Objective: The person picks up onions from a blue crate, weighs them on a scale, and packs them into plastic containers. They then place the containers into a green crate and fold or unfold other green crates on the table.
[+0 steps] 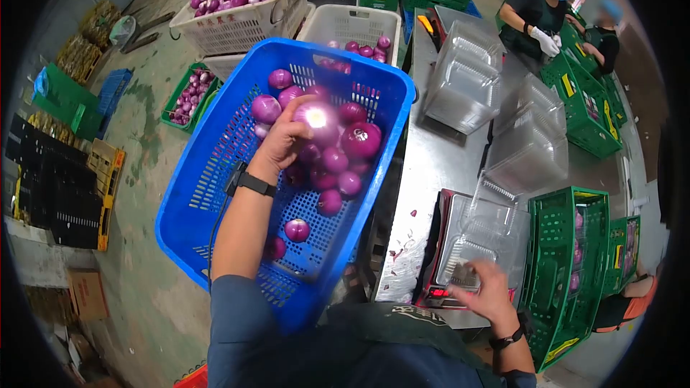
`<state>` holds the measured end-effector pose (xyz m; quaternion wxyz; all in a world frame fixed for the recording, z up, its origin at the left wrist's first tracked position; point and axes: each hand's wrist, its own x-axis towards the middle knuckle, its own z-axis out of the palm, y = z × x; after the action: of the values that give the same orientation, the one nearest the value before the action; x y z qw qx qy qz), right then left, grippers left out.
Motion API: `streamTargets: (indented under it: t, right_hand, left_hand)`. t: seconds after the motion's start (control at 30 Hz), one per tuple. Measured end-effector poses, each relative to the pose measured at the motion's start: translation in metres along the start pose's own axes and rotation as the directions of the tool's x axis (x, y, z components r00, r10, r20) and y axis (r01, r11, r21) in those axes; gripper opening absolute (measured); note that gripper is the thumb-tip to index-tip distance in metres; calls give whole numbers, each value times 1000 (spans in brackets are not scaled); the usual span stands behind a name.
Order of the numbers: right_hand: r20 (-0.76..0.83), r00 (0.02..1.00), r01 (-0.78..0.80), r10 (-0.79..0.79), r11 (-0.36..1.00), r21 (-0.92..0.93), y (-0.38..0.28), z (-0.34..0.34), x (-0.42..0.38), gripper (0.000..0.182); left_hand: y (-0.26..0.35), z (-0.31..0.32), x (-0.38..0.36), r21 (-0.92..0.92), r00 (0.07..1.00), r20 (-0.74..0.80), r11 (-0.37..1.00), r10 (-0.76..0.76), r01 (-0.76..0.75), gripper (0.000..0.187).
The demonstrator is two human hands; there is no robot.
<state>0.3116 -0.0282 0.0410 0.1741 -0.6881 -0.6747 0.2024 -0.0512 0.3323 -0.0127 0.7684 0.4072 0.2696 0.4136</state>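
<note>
My left hand [286, 136] is closed around a large purple onion [318, 121], held over the blue crate [188, 233]. Below it in the crate lie several loose onions [333, 160], with a single one [297, 230] nearer to me. My right hand [490, 289] hovers at the front of a clear plastic clamshell box [496, 233], fingers and thumb apart and nothing visible between them. That box rests on a red weighing scale [440, 292] whose lit display shows beside my thumb.
Stacked clear boxes [466, 79] stand along the metal table [411, 205]. A white crate heaped with onions [228, 29] sits beyond the blue crate. Green crates [568, 273] line the right. Two people work at the far right, one wearing white gloves [546, 42].
</note>
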Motion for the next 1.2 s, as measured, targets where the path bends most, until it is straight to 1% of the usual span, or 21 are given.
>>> streamTargets:
  t: [0.07, 0.17, 0.23, 0.27, 0.33, 0.37, 0.4, 0.47, 0.5, 0.53, 0.57, 0.6, 0.67, 0.73, 0.83, 0.93, 0.97, 1.0, 1.07, 1.1, 1.2]
  right_hand:
    - [-141, 986, -74, 86, 993, 88, -11, 0, 16, 65]
    - [-361, 929, 162, -84, 968, 193, -64, -4, 58, 86]
    - [-496, 840, 352, -220, 917, 189, -91, -4, 85, 92]
    - [-504, 804, 398, -316, 915, 62, -96, -5, 94, 88]
    - [-438, 818, 449, -372, 890, 83, -78, 0, 99, 82]
    - [-422, 879, 358, -224, 894, 271, -71, -1, 95, 79]
    - [-375, 924, 249, -71, 858, 450, -64, 0, 85, 75]
    - [-311, 935, 99, 172, 715, 692, -43, -2, 67, 68]
    - [-307, 913, 71, 270, 635, 769, -30, -2, 58, 65]
    - [-296, 891, 53, 344, 568, 822, -20, -2, 50, 63]
    - [-275, 875, 8, 399, 556, 831, -2, 1, 37, 63]
    - [-261, 851, -33, 455, 543, 839, 16, 4, 25, 64]
    - [-220, 792, -61, 569, 432, 900, 38, 12, 4, 60]
    - [-162, 754, -76, 637, 330, 941, 45, 12, -4, 58]
    - [-117, 715, -68, 689, 236, 969, 48, 10, -9, 57]
    - [-96, 713, -7, 694, 144, 990, 56, 7, -15, 57]
    - [-76, 720, 11, 690, 99, 995, 58, 5, -16, 56]
    - [-73, 722, 42, 688, 62, 997, 62, 4, -18, 55]
    - [-37, 714, 103, 700, -53, 993, 65, 0, -20, 56]
    - [-37, 717, 117, 696, -69, 991, 68, -1, -22, 56]
    - [-47, 729, 158, 683, -102, 982, 72, -2, -28, 58]
  left_hand:
    - [12, 47, -12, 79, 990, 138, 997, -32, 21, 83]
    - [13, 123, -32, 447, 954, 269, 895, -132, -3, 77]
    - [-12, 163, -45, 352, 877, 450, 936, -169, -1, 81]
    - [-3, 180, -54, 421, 790, 501, 897, -353, 133, 81]
    - [-2, 199, -57, 603, 791, 512, 796, -335, -54, 79]
    - [6, 196, -50, 715, 794, 483, 690, -369, -115, 78]
    - [7, 180, -31, 725, 800, 444, 686, -403, -56, 70]
    - [-1, 131, 14, 734, 986, 139, 678, -93, -40, 42]
    - [2, 108, 39, 877, 989, -22, 477, 149, -52, 42]
    - [-20, 58, 71, 918, 940, -177, 394, 293, 50, 52]
    - [-19, 36, 83, 934, 898, -299, 289, 322, 208, 62]
    - [-32, 4, 96, 970, 870, -233, 165, 435, 177, 58]
    - [-57, -38, 122, 950, 858, -299, 46, 418, 309, 73]
    - [-69, -47, 129, 952, 858, -292, 37, 422, 305, 78]
    - [-91, -65, 139, 969, 823, -243, 81, 514, 235, 79]
    - [-85, -80, 141, 898, 832, -331, 419, 446, 133, 74]
    - [-84, -84, 137, 754, 806, -447, 649, 388, 105, 68]
    - [-66, -56, 120, 458, 827, -526, 885, 199, 78, 57]
    - [-43, -51, 100, -135, 960, -268, 990, -82, 47, 52]
    - [-36, -46, 87, -259, 983, -145, 963, -111, 71, 51]
    - [-13, 8, 49, -336, 998, 64, 941, -8, 29, 53]
